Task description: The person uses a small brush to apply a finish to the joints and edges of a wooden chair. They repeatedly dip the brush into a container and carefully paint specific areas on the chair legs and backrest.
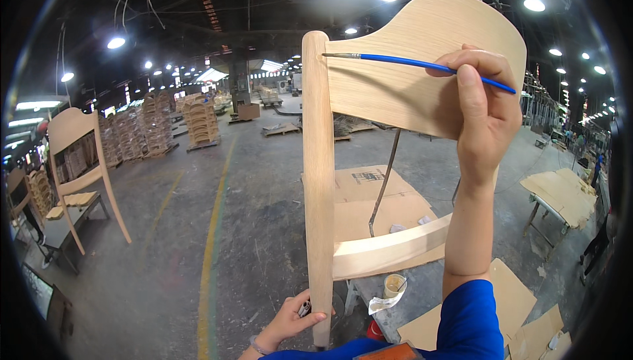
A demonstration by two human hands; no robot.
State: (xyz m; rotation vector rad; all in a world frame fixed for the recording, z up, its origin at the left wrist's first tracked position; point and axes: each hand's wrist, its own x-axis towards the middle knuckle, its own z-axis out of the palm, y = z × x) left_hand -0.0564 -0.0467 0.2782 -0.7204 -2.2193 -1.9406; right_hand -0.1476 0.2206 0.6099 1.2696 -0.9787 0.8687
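We held a thin blue brush (422,64) pinched in the fingers of our right hand (484,106), its long handle lying nearly level and its tip pointing left, touching the pale wooden chair frame (402,90) where the backrest met the upright post. Our left hand (290,320) gripped that post low down. A small cup (394,285) stood on the bench (422,307) below.

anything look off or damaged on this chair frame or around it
Nothing stands out on the chair frame: its bare wood looks clean. The right hand holds a blue brush at the backrest joint; the left hand grips the leg. Cardboard sheets lie scattered on the floor.
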